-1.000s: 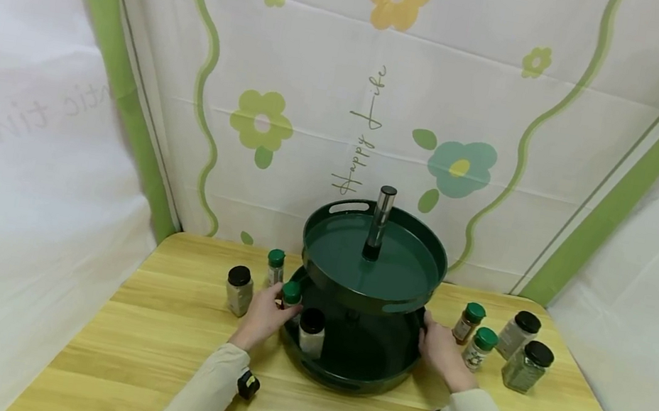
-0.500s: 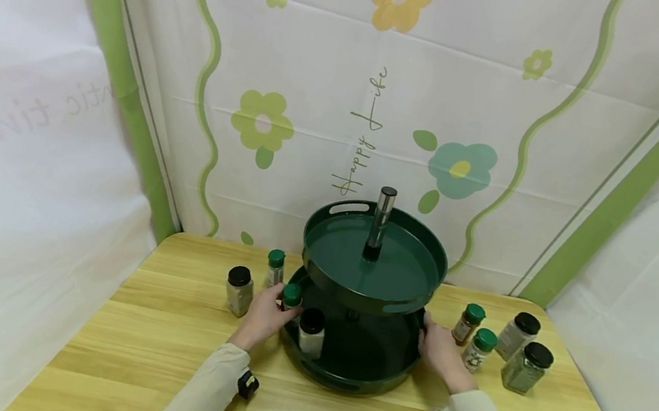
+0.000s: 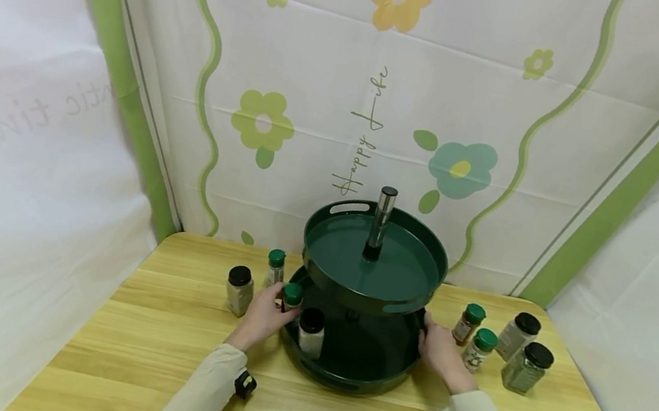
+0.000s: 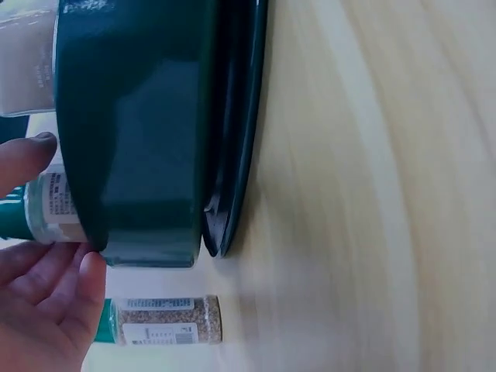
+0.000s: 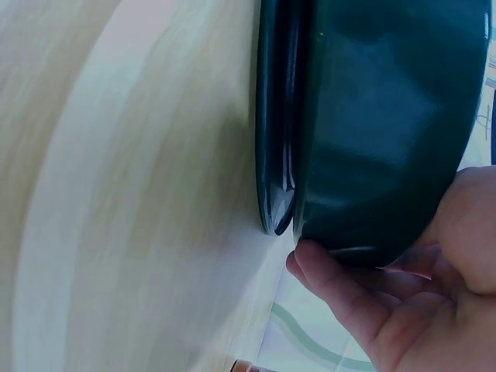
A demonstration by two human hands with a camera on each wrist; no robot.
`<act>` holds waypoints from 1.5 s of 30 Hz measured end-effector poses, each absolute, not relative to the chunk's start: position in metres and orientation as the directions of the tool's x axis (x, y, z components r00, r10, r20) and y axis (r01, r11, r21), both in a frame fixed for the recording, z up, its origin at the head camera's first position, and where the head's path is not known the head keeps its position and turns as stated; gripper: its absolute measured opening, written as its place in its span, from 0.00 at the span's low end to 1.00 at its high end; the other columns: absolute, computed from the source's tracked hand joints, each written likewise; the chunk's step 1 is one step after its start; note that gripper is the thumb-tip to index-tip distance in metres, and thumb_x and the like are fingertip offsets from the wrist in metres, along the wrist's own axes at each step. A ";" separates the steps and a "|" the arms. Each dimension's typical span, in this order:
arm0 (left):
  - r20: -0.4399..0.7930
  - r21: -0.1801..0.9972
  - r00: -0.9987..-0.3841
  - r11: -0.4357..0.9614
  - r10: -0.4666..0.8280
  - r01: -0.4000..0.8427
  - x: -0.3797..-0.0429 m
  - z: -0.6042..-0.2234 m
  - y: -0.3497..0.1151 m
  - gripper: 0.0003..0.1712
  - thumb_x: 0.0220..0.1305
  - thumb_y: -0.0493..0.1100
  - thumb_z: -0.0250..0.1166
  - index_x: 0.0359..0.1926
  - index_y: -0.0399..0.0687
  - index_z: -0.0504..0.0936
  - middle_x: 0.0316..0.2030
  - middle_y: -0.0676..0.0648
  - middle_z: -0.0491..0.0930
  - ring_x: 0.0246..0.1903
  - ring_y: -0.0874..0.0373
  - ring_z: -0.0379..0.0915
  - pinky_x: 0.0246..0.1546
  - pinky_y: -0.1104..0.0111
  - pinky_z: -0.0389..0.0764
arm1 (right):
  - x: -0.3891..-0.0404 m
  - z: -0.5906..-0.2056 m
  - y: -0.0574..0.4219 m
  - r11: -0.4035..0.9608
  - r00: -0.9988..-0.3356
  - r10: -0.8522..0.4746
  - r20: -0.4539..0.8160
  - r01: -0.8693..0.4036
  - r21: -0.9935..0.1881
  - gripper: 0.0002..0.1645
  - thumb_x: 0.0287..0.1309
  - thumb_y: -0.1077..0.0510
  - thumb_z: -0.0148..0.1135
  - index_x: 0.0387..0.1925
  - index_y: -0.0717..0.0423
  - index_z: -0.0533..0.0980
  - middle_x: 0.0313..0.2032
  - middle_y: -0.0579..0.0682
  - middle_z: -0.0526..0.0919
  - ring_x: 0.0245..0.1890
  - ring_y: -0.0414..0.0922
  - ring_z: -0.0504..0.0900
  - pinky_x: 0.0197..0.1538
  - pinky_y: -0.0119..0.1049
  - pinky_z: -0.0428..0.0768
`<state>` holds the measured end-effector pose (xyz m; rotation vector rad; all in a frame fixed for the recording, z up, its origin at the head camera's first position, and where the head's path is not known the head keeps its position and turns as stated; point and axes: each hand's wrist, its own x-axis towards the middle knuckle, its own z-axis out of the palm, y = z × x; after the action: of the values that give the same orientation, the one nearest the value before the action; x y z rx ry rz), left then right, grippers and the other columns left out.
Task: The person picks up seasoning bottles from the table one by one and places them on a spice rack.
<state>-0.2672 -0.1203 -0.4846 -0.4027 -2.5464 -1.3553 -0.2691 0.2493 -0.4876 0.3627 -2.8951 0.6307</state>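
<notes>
A two-tier dark green round tray stand, with its upper tray (image 3: 370, 277) on a metal post (image 3: 380, 224), stands on the table. At the left of the lower tray (image 3: 370, 356), my left hand (image 3: 264, 311) holds a green-capped spice jar (image 3: 292, 296) between thumb and fingers, just inside the rim. Its label shows in the left wrist view. Beside it a black-capped jar (image 3: 310, 339) stands in the lower tray. Opposite, my right hand (image 3: 442, 349) grips the lower tray's side; in the right wrist view its fingers (image 5: 341, 298) lie along the outer wall.
Left of the stand are a black-capped jar (image 3: 238, 295) and a green-capped jar (image 3: 276, 272). On the right stand two green-capped jars (image 3: 467, 326) (image 3: 475, 358) and two black-capped jars (image 3: 515, 339) (image 3: 523, 374). A floral curtain (image 3: 324, 75) hangs behind the wooden table (image 3: 152, 343).
My left wrist has shifted very slightly left. The jars, the tray stand and my right hand hold their places.
</notes>
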 end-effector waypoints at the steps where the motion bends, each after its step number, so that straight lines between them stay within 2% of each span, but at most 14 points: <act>1: 0.323 0.773 -0.937 0.533 0.135 0.343 -0.266 -0.484 -0.122 0.22 0.55 0.43 0.71 0.51 0.44 0.77 0.43 0.45 0.79 0.41 0.52 0.76 0.39 0.62 0.78 | -0.269 -0.488 0.249 0.881 -0.960 -0.199 0.197 -0.264 -0.392 0.25 0.63 0.68 0.50 0.59 0.77 0.64 0.26 0.66 0.78 0.14 0.47 0.73 0.18 0.38 0.70; 4: 0.310 0.788 -0.941 0.518 0.133 0.333 -0.262 -0.482 -0.126 0.26 0.55 0.43 0.71 0.54 0.43 0.76 0.46 0.45 0.79 0.48 0.50 0.74 0.45 0.57 0.76 | -0.269 -0.488 0.249 0.880 -0.964 -0.191 0.185 -0.252 -0.403 0.26 0.64 0.68 0.49 0.61 0.77 0.62 0.29 0.68 0.79 0.15 0.47 0.74 0.20 0.38 0.70; 8: 0.309 0.789 -0.943 0.519 0.126 0.328 -0.257 -0.480 -0.133 0.28 0.55 0.42 0.71 0.56 0.39 0.75 0.49 0.42 0.78 0.49 0.48 0.73 0.47 0.56 0.76 | -0.268 -0.488 0.249 0.874 -0.968 -0.181 0.176 -0.241 -0.423 0.27 0.65 0.66 0.48 0.62 0.78 0.60 0.35 0.72 0.79 0.18 0.48 0.76 0.22 0.39 0.72; 13: 0.303 0.780 -0.946 0.540 0.119 0.318 -0.252 -0.482 -0.148 0.24 0.56 0.40 0.70 0.53 0.36 0.77 0.48 0.40 0.78 0.49 0.47 0.74 0.46 0.56 0.76 | -0.266 -0.488 0.251 0.868 -0.970 -0.181 0.164 -0.236 -0.437 0.29 0.65 0.65 0.48 0.63 0.78 0.59 0.42 0.76 0.77 0.22 0.50 0.79 0.26 0.41 0.75; 18: 0.251 0.801 -0.962 0.535 0.106 0.268 -0.245 -0.483 -0.164 0.20 0.58 0.40 0.69 0.51 0.38 0.78 0.47 0.38 0.78 0.47 0.46 0.74 0.48 0.54 0.75 | -0.266 -0.489 0.251 0.853 -0.971 -0.183 0.157 -0.236 -0.466 0.31 0.66 0.64 0.48 0.65 0.77 0.56 0.46 0.77 0.75 0.27 0.53 0.81 0.30 0.44 0.77; 22: 0.226 0.794 -0.970 0.560 0.094 0.239 -0.240 -0.484 -0.178 0.17 0.59 0.40 0.68 0.48 0.39 0.79 0.44 0.40 0.79 0.44 0.47 0.75 0.47 0.54 0.75 | -0.265 -0.490 0.250 0.837 -0.972 -0.183 0.149 -0.234 -0.495 0.33 0.67 0.62 0.49 0.67 0.74 0.53 0.51 0.76 0.73 0.38 0.60 0.81 0.40 0.50 0.78; 25: 0.225 0.778 -0.972 0.588 0.067 0.221 -0.238 -0.484 -0.187 0.14 0.59 0.41 0.68 0.44 0.39 0.80 0.40 0.44 0.80 0.41 0.50 0.76 0.44 0.56 0.77 | -0.264 -0.491 0.249 0.827 -0.973 -0.183 0.144 -0.231 -0.513 0.35 0.67 0.62 0.49 0.68 0.74 0.51 0.53 0.76 0.71 0.47 0.64 0.77 0.47 0.55 0.76; 30: 0.228 0.769 -0.973 0.619 -0.034 0.158 -0.238 -0.483 -0.201 0.14 0.60 0.43 0.67 0.42 0.38 0.81 0.38 0.45 0.81 0.39 0.52 0.77 0.42 0.59 0.78 | -0.261 -0.490 0.248 0.825 -0.980 -0.165 0.112 -0.199 -0.528 0.39 0.67 0.60 0.49 0.68 0.77 0.45 0.57 0.78 0.65 0.54 0.68 0.71 0.53 0.58 0.71; 33: 0.216 0.770 -0.971 0.630 -0.101 0.105 -0.238 -0.481 -0.207 0.17 0.61 0.45 0.66 0.44 0.37 0.79 0.40 0.41 0.80 0.40 0.48 0.78 0.42 0.57 0.78 | -0.259 -0.491 0.247 0.823 -0.983 -0.157 0.096 -0.184 -0.537 0.40 0.67 0.60 0.49 0.67 0.79 0.43 0.60 0.79 0.60 0.58 0.69 0.66 0.57 0.59 0.67; 36: 0.180 0.767 -0.973 0.640 -0.147 0.045 -0.239 -0.478 -0.212 0.25 0.61 0.49 0.66 0.50 0.33 0.76 0.46 0.35 0.78 0.44 0.43 0.76 0.44 0.53 0.77 | -0.258 -0.492 0.247 0.821 -0.983 -0.156 0.098 -0.184 -0.540 0.41 0.67 0.59 0.49 0.67 0.80 0.41 0.62 0.79 0.56 0.60 0.70 0.62 0.59 0.60 0.64; 41: 0.120 0.739 -0.978 0.673 -0.168 -0.025 -0.242 -0.474 -0.216 0.41 0.59 0.54 0.66 0.61 0.26 0.65 0.57 0.28 0.67 0.53 0.36 0.69 0.49 0.48 0.73 | -0.253 -0.490 0.243 0.831 -0.982 -0.153 0.108 -0.187 -0.523 0.41 0.67 0.59 0.49 0.66 0.82 0.42 0.59 0.82 0.57 0.58 0.72 0.62 0.57 0.61 0.65; 45: 0.119 0.712 -0.982 0.701 -0.149 -0.020 -0.248 -0.477 -0.217 0.46 0.60 0.55 0.65 0.64 0.23 0.59 0.60 0.25 0.62 0.56 0.33 0.65 0.52 0.46 0.70 | -0.244 -0.484 0.237 0.844 -0.985 -0.145 0.099 -0.175 -0.508 0.41 0.67 0.59 0.49 0.65 0.84 0.42 0.58 0.84 0.58 0.56 0.73 0.63 0.55 0.62 0.67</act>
<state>-0.2483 -0.2170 -0.4765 0.1377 -2.7409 -1.1448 -0.2437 0.2366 -0.4843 0.2572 -2.9620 0.8239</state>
